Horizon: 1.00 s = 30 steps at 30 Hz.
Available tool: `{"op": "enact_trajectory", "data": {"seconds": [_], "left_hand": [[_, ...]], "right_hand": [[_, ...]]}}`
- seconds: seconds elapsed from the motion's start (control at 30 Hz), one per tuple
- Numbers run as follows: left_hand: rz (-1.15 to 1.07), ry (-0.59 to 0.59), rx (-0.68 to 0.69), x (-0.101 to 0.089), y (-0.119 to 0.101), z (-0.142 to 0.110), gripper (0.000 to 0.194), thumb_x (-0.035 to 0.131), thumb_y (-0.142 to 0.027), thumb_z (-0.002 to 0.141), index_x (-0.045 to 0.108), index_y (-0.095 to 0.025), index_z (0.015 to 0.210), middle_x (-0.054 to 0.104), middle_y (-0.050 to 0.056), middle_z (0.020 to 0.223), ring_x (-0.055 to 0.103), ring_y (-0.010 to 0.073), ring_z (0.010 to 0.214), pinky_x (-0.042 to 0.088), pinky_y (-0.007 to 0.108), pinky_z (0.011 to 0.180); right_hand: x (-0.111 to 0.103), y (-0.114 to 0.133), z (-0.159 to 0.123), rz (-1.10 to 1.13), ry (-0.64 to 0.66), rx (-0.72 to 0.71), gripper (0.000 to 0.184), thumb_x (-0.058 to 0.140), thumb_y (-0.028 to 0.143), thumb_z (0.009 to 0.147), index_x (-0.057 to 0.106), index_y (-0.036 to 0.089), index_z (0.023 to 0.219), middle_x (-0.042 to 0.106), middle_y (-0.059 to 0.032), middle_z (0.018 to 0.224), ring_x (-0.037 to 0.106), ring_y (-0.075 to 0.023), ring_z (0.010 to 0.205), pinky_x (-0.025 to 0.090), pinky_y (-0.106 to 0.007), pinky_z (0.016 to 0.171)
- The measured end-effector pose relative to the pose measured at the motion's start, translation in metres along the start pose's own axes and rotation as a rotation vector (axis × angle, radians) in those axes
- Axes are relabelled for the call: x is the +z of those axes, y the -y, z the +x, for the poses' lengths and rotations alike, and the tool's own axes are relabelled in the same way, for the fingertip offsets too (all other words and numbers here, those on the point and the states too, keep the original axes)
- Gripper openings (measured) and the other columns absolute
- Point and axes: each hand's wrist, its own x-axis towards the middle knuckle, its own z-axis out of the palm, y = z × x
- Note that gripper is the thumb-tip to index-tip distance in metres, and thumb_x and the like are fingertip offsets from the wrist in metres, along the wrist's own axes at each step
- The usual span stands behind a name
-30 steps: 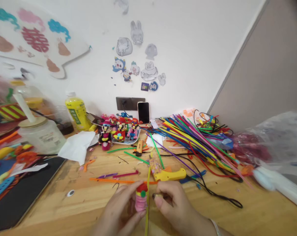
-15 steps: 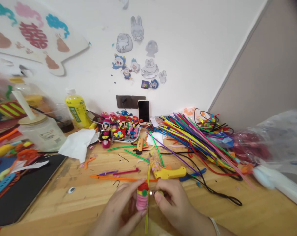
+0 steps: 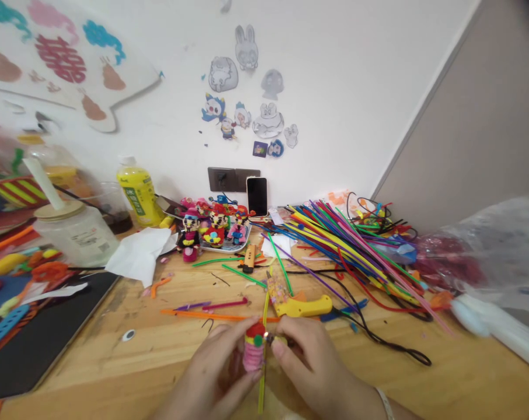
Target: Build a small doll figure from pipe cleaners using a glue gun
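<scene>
My left hand is closed around a small coiled pipe-cleaner piece, pink below, with a red top, a yellow band and a green dot. In my right hand a small thing with a shiny metal tip is pinched between thumb and fingers; most of it is hidden. Its tip points left, close beside the green dot; I cannot tell if they touch. A yellow pipe cleaner runs up the table behind the piece. Just beyond my right hand lies a yellow glue gun.
Finished pipe-cleaner dolls stand on a tray at the back. Bundled coloured pipe cleaners spread to the right. A black cable loops at right. A googly eye lies left, near a black mat. A phone leans on the wall.
My right hand's metal-tipped thing has moved slightly left, nearer the pink coiled piece. My left hand keeps its hold. The view has shifted very slightly.
</scene>
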Motion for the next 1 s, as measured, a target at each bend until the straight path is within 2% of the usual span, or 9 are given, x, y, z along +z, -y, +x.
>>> {"op": "enact_trajectory", "data": {"seconds": [0.13,0.37,0.63,0.77,1.0], "left_hand": [[0.002,0.016,-0.011,0.0011,0.0017,-0.0012,0.052,0.058,-0.019,0.076,0.038,-0.03,0.122,0.068,0.003,0.095,0.067,0.0189,0.086,0.056,0.025,0.069],[0.005,0.003,-0.027,0.0005,0.0,-0.0005,0.048,0.058,-0.021,0.077,0.039,-0.03,0.121,0.068,0.003,0.094,0.067,0.0178,0.084,0.056,0.024,0.069],[-0.007,-0.035,-0.005,0.0008,-0.0023,0.003,0.046,0.057,-0.021,0.077,0.042,-0.03,0.119,0.068,0.002,0.087,0.068,0.0177,0.077,0.057,0.023,0.063],[0.003,-0.026,-0.01,0.0002,-0.0023,0.0025,0.044,0.057,-0.022,0.078,0.042,-0.029,0.118,0.068,0.003,0.087,0.067,0.0182,0.078,0.057,0.024,0.064],[0.017,-0.009,-0.022,0.0,-0.0007,0.0007,0.043,0.056,-0.021,0.079,0.042,-0.029,0.119,0.067,0.002,0.083,0.067,0.0178,0.074,0.056,0.025,0.061]], "right_hand": [[-0.0016,-0.0007,-0.0004,-0.016,-0.009,-0.005,0.031,0.036,0.036,0.087,0.057,0.017,0.075,0.054,-0.0001,0.063,0.048,-0.0138,0.059,0.029,-0.025,0.055],[-0.0008,-0.0002,-0.0002,-0.117,-0.037,-0.055,0.032,0.035,0.037,0.083,0.051,0.017,0.064,0.049,-0.0001,0.058,0.046,-0.0138,0.055,0.027,-0.025,0.052],[-0.0023,0.0037,0.0006,-0.144,-0.028,-0.092,0.03,0.034,0.034,0.083,0.055,0.017,0.067,0.055,-0.0018,0.059,0.049,-0.0149,0.056,0.03,-0.026,0.053],[-0.0023,0.0049,-0.0001,-0.093,0.006,-0.14,0.026,0.038,0.032,0.083,0.059,0.018,0.081,0.062,-0.0032,0.071,0.055,-0.0161,0.064,0.035,-0.026,0.058],[0.0004,0.0042,-0.0023,-0.15,0.019,-0.095,0.029,0.038,0.035,0.084,0.06,0.017,0.081,0.062,-0.0054,0.071,0.055,-0.0182,0.065,0.037,-0.027,0.059]]}}
